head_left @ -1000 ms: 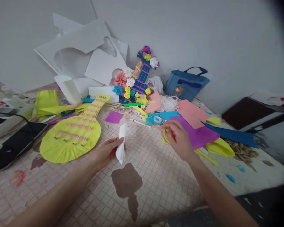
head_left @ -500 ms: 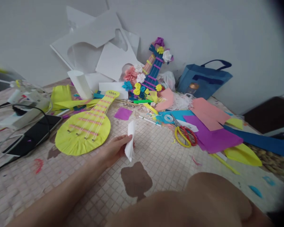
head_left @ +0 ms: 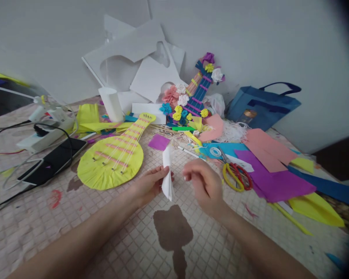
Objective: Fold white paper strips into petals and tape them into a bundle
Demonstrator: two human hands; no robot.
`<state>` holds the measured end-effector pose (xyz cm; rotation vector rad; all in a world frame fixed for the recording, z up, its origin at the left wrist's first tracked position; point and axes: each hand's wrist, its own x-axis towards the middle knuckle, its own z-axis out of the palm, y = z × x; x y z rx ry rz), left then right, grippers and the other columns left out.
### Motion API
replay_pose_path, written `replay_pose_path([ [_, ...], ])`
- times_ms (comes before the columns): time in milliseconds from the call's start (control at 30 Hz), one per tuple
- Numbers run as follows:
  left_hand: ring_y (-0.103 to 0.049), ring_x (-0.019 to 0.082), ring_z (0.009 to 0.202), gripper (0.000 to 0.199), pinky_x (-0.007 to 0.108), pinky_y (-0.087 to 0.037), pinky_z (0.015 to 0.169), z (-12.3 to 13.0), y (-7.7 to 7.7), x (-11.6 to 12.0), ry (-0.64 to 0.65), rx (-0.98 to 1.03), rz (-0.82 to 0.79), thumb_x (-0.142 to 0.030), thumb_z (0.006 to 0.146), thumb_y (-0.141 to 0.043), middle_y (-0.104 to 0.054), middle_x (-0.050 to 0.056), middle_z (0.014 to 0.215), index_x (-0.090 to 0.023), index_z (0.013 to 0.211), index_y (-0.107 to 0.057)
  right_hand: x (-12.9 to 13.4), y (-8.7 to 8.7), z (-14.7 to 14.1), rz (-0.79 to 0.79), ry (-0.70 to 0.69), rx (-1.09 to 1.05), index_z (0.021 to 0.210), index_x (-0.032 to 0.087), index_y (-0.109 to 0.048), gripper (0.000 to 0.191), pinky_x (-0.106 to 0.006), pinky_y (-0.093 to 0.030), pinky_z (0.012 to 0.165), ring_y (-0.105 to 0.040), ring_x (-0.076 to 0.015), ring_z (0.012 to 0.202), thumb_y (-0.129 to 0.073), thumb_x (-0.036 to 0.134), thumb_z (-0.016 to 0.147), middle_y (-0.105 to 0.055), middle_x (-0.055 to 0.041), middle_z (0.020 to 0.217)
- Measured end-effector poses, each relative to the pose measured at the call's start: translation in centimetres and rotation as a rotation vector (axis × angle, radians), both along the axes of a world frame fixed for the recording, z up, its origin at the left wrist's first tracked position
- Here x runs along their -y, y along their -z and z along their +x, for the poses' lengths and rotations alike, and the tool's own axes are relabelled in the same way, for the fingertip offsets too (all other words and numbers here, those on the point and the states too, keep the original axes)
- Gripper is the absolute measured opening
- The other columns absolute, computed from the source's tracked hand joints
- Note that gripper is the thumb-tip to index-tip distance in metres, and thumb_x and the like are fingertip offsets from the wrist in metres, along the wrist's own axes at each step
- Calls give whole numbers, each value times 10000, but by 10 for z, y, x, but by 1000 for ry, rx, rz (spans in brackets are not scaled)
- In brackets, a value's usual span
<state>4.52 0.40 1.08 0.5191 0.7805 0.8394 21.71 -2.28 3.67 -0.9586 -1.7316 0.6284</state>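
Note:
My left hand (head_left: 155, 183) pinches a folded strip of white crepe paper (head_left: 167, 174) between thumb and fingers, holding it upright above the table. Its lower end fans into thin layers. Just to the right, my right hand (head_left: 205, 185) hovers with loosely bent fingers, apart from the paper, and nothing shows in it. Beyond my left hand lies a yellow paper-covered toy lute (head_left: 113, 162) with pink bars and white strings. A small purple paper square (head_left: 159, 142) lies behind the white strip. Yellow- and red-handled scissors (head_left: 234, 176) rest to the right of my right hand.
Coloured paper sheets (head_left: 279, 178) spread over the right side. A blue bag (head_left: 258, 106) and a flower-decorated toy guitar (head_left: 199, 95) stand at the back. White board offcuts (head_left: 151, 79) lean on the wall. Left, a power strip (head_left: 45, 137) and cables lie by a black tablet (head_left: 56, 159).
My right hand, blurred in the near foreground before, has moved up and forward beside the white paper. My left hand keeps its hold. The whole view has shifted slightly.

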Motion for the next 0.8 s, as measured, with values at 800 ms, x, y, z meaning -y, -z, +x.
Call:
replay_pose_path([
  [800, -535, 101, 582, 358, 217, -387, 568, 7, 7, 6, 68, -215, 280, -463, 701, -719, -615, 15, 657, -136, 696, -573, -17, 36, -17, -781, -119, -577, 674, 186, -507, 371, -231, -361, 508, -457, -95, 528, -626, 527, 757, -509, 34, 590],
])
